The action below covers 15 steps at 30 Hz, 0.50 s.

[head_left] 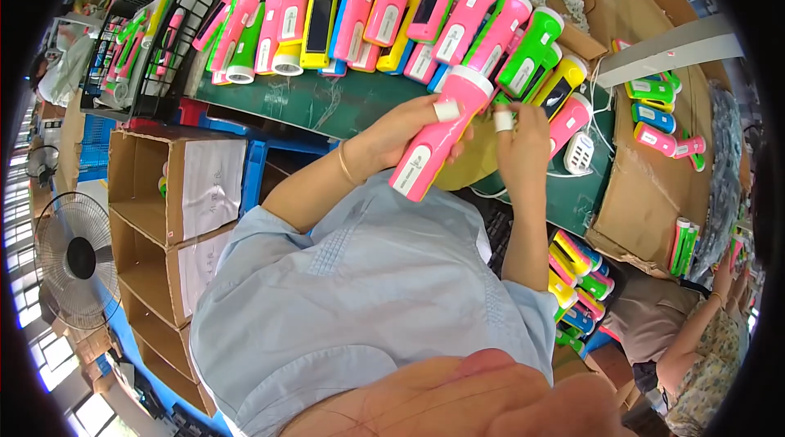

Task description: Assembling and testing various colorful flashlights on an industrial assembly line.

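Observation:
My left hand [409,128] is wrapped round a pink flashlight [433,147] with a white head, held slantwise with the head at the upper right. White tape covers part of the thumb. A dull yellow cloth [470,165] hangs behind the flashlight. Its edge runs to my right hand [525,141], whose fingers are curled and closed on it; one fingertip wears white tape. Several flashlights in pink, green, yellow and blue lie heaped on the green tabletop [286,106] just beyond both hands; a pink one [570,120] is close to the right hand.
A black plastic basket [176,36] of flashlights stands at the left, above cardboard compartments [147,179]. To the right are a white power strip [579,152], a cardboard sheet [654,208] and more flashlights [576,273]. A fan [80,259] is far left; another person [695,355] works at lower right.

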### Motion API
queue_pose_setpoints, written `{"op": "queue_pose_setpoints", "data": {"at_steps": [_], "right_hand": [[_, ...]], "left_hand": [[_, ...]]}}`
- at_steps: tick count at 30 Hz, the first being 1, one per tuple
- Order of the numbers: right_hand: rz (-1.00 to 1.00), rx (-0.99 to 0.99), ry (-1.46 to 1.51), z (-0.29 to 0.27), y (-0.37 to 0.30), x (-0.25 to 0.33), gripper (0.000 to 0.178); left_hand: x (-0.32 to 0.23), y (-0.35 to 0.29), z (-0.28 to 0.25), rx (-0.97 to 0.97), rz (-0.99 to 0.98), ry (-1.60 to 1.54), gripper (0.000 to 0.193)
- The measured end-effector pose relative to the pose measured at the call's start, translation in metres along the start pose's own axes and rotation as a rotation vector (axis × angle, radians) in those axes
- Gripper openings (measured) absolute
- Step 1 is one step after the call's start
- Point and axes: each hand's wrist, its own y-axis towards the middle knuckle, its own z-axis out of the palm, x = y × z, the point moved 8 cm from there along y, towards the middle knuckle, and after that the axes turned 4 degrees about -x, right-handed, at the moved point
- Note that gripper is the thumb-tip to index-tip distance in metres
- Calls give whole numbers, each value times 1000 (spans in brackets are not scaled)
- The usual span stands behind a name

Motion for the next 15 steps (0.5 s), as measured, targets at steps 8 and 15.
{"op": "queue_pose_setpoints", "data": {"at_steps": [8, 15], "right_hand": [[212, 94, -74, 8, -23, -14, 31], [498, 392, 798, 27, -52, -29, 15]], "left_hand": [[-13, 10, 24, -96, 18, -62, 43], [-21, 24, 4, -186, 179, 131, 34]]}}
